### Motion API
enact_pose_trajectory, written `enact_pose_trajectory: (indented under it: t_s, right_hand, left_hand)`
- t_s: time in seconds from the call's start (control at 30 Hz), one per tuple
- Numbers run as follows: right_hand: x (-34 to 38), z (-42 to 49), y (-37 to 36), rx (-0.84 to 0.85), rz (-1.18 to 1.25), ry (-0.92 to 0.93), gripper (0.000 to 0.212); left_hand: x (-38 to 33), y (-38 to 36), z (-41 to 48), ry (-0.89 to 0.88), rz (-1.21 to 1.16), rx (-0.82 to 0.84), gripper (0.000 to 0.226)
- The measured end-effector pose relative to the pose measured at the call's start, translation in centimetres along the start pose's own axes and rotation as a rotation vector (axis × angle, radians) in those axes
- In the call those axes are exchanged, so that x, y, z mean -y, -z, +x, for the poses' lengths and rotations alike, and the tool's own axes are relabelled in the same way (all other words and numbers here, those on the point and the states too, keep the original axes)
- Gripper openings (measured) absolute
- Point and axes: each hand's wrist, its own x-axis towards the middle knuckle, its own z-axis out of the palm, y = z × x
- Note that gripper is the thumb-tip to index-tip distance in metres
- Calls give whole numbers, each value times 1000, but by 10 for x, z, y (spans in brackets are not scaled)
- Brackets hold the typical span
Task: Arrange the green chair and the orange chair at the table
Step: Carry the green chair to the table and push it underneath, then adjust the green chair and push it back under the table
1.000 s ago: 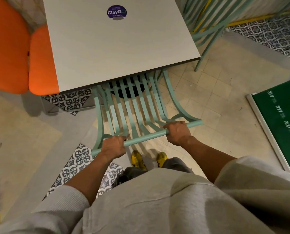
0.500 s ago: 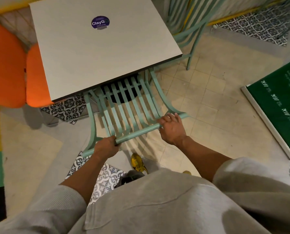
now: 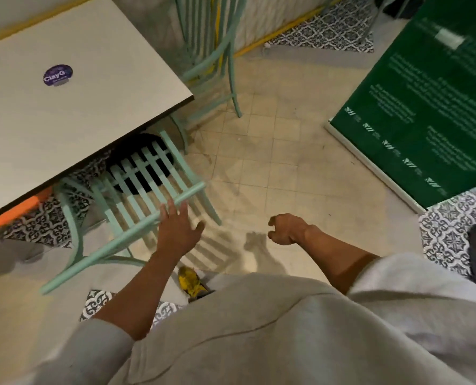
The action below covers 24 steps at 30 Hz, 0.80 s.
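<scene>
Head view: our left hand [image 3: 175,232], fingers spread, brushes the slatted green chair [image 3: 137,195] tucked under the smooth tabletop [image 3: 92,112]; right hand [image 3: 286,229] loosely curled, empty; orange chair [image 3: 12,212] at the tabletop's left corner.

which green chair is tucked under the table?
The slatted green chair by the left hand, its seat under the table edge. The other green chair stands beyond the table's corner.

The green chair [image 3: 148,187] sits tucked under the tabletop [image 3: 73,107]. The left hand [image 3: 177,229] lies spread open, fingertips on its top rail, while the right hand [image 3: 286,227] hangs loosely curled over the floor tiles [image 3: 273,168], holding nothing.
</scene>
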Motion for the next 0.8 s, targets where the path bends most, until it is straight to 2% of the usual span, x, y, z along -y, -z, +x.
enact_pose_trajectory:
  t_s: [0.1, 0.2, 0.23, 0.4, 0.6, 0.8]
  right_hand:
    - [-66, -19, 0, -21, 45, -104, 57]
    - [-118, -33, 9, -34, 80, -169, 57]
    - [-129, -34, 12, -42, 88, -178, 57]
    - [-162, -27, 28, -63, 105, -165, 60]
    - [-185, 3, 47, -44, 105, -89, 64]
    - [-231, 38, 126, 36, 30, -107, 66]
  left_hand:
    - [-53, -11, 6, -158, -67, 111, 60]
    - [-112, -20, 10, -293, -149, 462, 48]
    - [-129, -22, 10, -326, -129, 522, 49]
    - [-188, -28, 31, -301, -198, 493, 57]
    - [-215, -37, 89, -251, -83, 517, 83]
    - [-262, -44, 156, -173, -177, 570, 87]
